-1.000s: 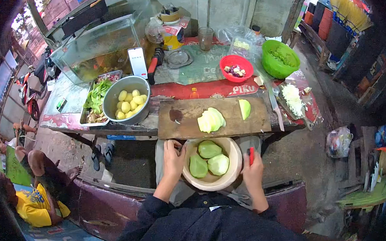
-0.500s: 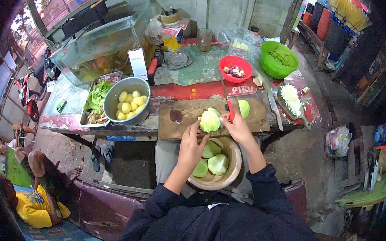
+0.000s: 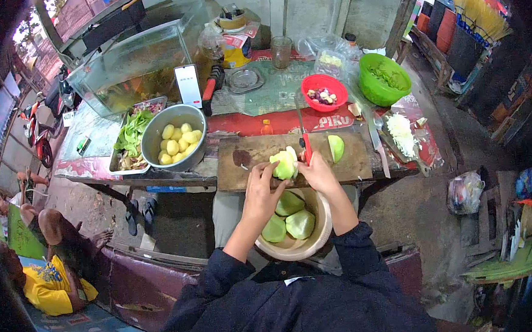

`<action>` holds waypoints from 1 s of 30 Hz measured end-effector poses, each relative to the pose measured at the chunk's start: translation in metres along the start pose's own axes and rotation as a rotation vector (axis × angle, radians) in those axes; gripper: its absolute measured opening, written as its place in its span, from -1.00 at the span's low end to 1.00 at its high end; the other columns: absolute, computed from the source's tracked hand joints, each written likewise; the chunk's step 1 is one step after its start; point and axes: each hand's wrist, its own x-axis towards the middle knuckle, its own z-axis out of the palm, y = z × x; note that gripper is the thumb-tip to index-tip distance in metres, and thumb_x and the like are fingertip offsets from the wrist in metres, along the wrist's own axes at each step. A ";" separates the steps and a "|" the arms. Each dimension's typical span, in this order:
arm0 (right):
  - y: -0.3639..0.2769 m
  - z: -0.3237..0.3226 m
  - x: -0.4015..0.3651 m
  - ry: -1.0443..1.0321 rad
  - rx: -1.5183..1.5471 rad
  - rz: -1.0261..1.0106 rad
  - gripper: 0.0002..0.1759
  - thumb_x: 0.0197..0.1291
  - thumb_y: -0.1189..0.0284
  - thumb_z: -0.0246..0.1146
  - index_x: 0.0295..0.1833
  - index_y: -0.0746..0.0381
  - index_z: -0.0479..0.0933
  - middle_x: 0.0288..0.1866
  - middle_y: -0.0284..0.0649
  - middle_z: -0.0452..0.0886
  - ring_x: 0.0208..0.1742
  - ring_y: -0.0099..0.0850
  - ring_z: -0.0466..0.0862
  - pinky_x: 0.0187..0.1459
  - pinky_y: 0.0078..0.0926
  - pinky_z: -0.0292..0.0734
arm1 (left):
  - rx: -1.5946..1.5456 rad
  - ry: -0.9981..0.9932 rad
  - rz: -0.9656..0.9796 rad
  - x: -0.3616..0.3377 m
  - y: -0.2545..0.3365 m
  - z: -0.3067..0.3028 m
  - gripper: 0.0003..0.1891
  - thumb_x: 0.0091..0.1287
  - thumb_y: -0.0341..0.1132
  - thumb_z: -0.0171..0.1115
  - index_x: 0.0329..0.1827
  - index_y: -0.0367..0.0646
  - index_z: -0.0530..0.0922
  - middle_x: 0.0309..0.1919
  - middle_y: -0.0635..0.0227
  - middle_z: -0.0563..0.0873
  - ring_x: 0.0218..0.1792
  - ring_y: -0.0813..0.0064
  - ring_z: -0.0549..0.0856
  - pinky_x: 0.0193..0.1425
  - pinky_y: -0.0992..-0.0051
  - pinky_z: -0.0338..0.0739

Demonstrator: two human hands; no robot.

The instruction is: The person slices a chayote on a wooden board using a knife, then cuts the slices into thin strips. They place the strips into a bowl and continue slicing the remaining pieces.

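Note:
My left hand (image 3: 260, 194) rests its fingers on a partly sliced pale green chayote (image 3: 284, 165) on the wooden cutting board (image 3: 256, 147). My right hand (image 3: 319, 176) is closed around the red handle of a knife (image 3: 305, 146), beside the chayote's right side. The blade points away from me, toward the red bowl. Another cut chayote piece (image 3: 336, 148) lies on the board to the right. Below the board, a round bowl (image 3: 327, 223) holds several peeled chayotes (image 3: 300, 224).
A metal pot (image 3: 151, 152) of peeled potatoes and a tray of greens (image 3: 135, 131) stand left. Behind the board are a red bowl (image 3: 310, 84) and a green basket (image 3: 383, 95). A second knife (image 3: 378, 147) lies right, near shredded white vegetable (image 3: 401, 134). A person (image 3: 54, 288) sits at far left.
My right hand and the knife have shifted left, against the chayote, and the blade stands straighter. A slice at the chayote's right side now leans apart. My left hand has moved slightly left.

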 end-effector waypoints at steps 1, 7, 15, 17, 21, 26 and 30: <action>-0.002 0.001 0.000 -0.005 0.023 -0.011 -0.69 0.23 0.37 0.43 -0.13 0.33 0.48 -0.36 -0.02 0.61 -0.28 -0.17 0.67 -0.16 -0.20 0.55 | -0.052 -0.029 -0.057 0.001 0.001 -0.001 -0.51 0.26 -0.36 0.48 0.27 -0.14 0.62 0.14 0.05 0.59 0.10 0.05 0.65 0.20 0.22 0.58; 0.010 0.040 0.008 -0.081 0.261 0.008 -0.66 0.20 0.34 0.46 -0.15 0.33 0.49 -0.36 -0.05 0.59 -0.29 -0.23 0.65 -0.16 -0.22 0.54 | 0.042 0.010 0.012 0.006 -0.018 -0.017 -0.50 0.24 -0.37 0.49 0.28 -0.09 0.64 0.13 0.08 0.59 0.05 0.09 0.65 0.13 0.26 0.60; -0.032 0.056 0.014 -0.055 0.096 -0.012 -0.62 0.07 0.38 0.47 -0.13 0.38 0.52 -0.25 0.15 0.68 -0.12 0.09 0.73 -0.08 -0.07 0.59 | 0.090 -0.053 -0.058 0.015 -0.036 -0.045 -0.52 0.26 -0.29 0.45 0.27 -0.08 0.62 0.15 0.11 0.62 0.16 0.04 0.59 0.27 0.13 0.49; -0.036 0.054 0.014 -0.065 0.080 -0.013 -0.61 0.04 0.39 0.48 -0.13 0.38 0.51 -0.26 0.15 0.68 -0.13 0.11 0.73 -0.09 -0.06 0.59 | 0.084 -0.039 -0.064 0.016 -0.033 -0.043 -0.54 0.26 -0.24 0.47 0.22 -0.09 0.63 0.14 0.13 0.61 0.17 0.05 0.58 0.26 0.11 0.47; -0.044 0.055 0.012 -0.048 0.004 0.001 -0.58 -0.03 0.41 0.48 -0.12 0.39 0.49 -0.27 0.14 0.67 -0.14 0.13 0.72 -0.10 -0.04 0.60 | 0.089 -0.012 -0.138 0.018 -0.026 -0.038 -0.56 0.26 -0.22 0.47 0.19 -0.08 0.63 0.09 0.14 0.58 0.16 0.04 0.58 0.25 0.09 0.46; -0.044 0.054 0.017 -0.019 -0.026 0.005 -0.56 -0.04 0.39 0.49 -0.11 0.37 0.48 -0.26 0.15 0.67 -0.12 0.14 0.72 -0.09 -0.04 0.60 | 0.085 0.034 -0.177 0.018 -0.026 -0.033 -0.61 0.28 -0.24 0.44 0.15 -0.08 0.63 0.04 0.13 0.56 0.13 0.04 0.57 0.22 0.08 0.46; -0.015 0.040 0.020 -0.026 -0.050 0.106 -0.56 -0.01 0.35 0.49 -0.12 0.36 0.48 -0.27 0.15 0.68 -0.18 0.08 0.74 -0.14 -0.06 0.60 | 0.081 0.052 -0.164 0.015 -0.028 -0.031 -0.61 0.28 -0.23 0.45 0.15 -0.07 0.62 0.05 0.12 0.55 0.14 0.04 0.57 0.22 0.07 0.44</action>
